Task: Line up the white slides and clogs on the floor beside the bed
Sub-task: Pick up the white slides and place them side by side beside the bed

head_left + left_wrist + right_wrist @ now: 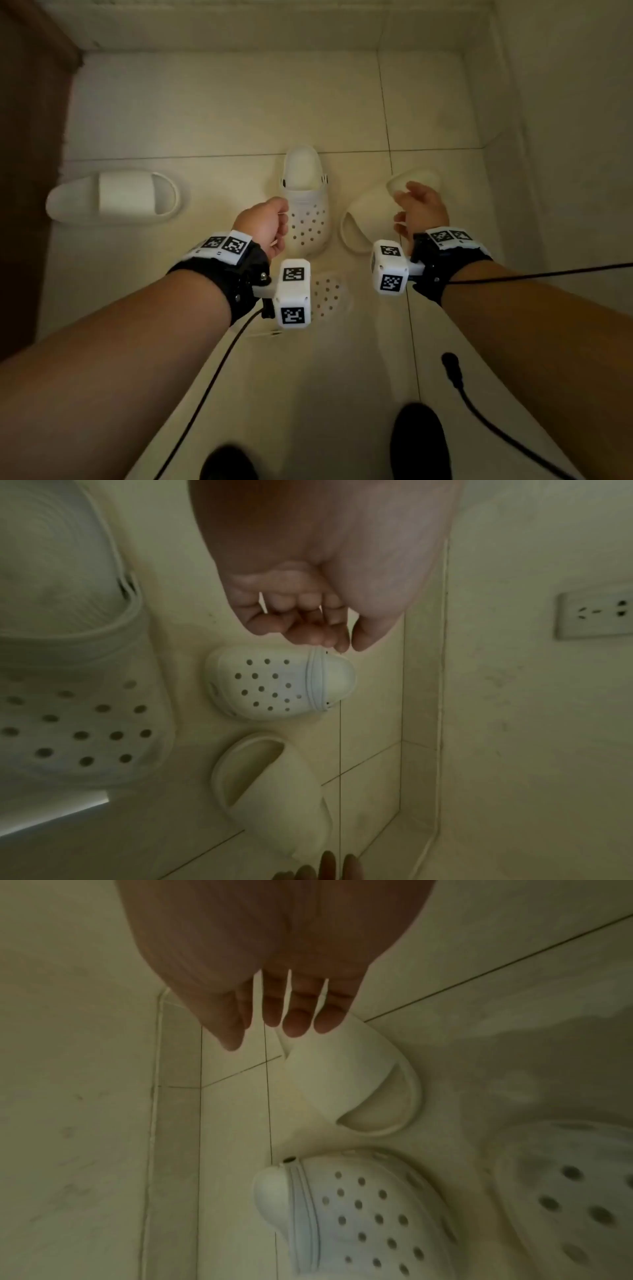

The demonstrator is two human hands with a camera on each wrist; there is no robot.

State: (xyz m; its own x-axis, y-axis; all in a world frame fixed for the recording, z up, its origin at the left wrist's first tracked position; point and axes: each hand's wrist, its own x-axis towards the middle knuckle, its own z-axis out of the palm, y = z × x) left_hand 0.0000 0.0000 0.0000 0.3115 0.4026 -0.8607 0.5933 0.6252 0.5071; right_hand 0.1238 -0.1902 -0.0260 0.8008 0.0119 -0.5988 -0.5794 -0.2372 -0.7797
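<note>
Both forearms reach down over the tiled floor [222, 113]. The left hand [265, 224] hangs with fingers loosely curled, empty, just left of the standing clog [306, 202]. The right hand [420, 209] is spread, fingers straight, holding nothing, above the tilted slide [380, 212] just right of that clog. A second slide [113, 198] lies well left of it. The wrist views show more of a second clog [78, 718], nearer the person than the first, and a wall socket [596, 611].
</note>
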